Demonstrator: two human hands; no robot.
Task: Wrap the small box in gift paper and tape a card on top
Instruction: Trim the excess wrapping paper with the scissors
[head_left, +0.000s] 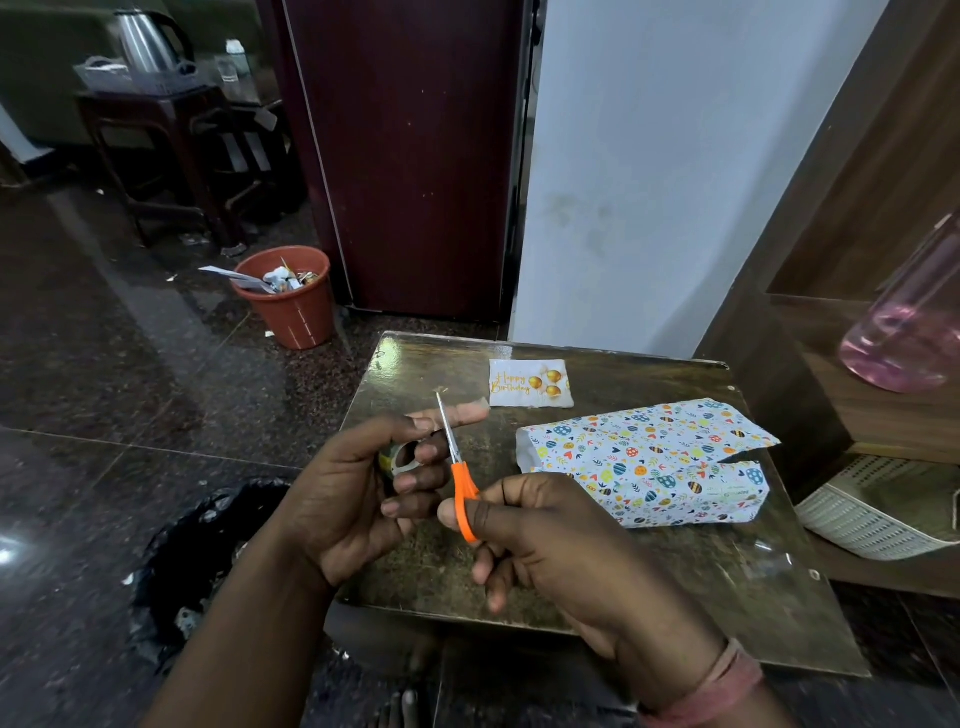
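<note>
Patterned wrapped box (644, 462) just right of both hands (540, 525).

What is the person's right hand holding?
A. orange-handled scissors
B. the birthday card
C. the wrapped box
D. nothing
A: the right hand grips the orange-handled scissors, blades pointing up past the left hand, which holds a tape roll; the card and wrapped box lie untouched on the table.

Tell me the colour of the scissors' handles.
Orange, on the scissors gripped by the right hand; the head view shows it plainly.
</note>
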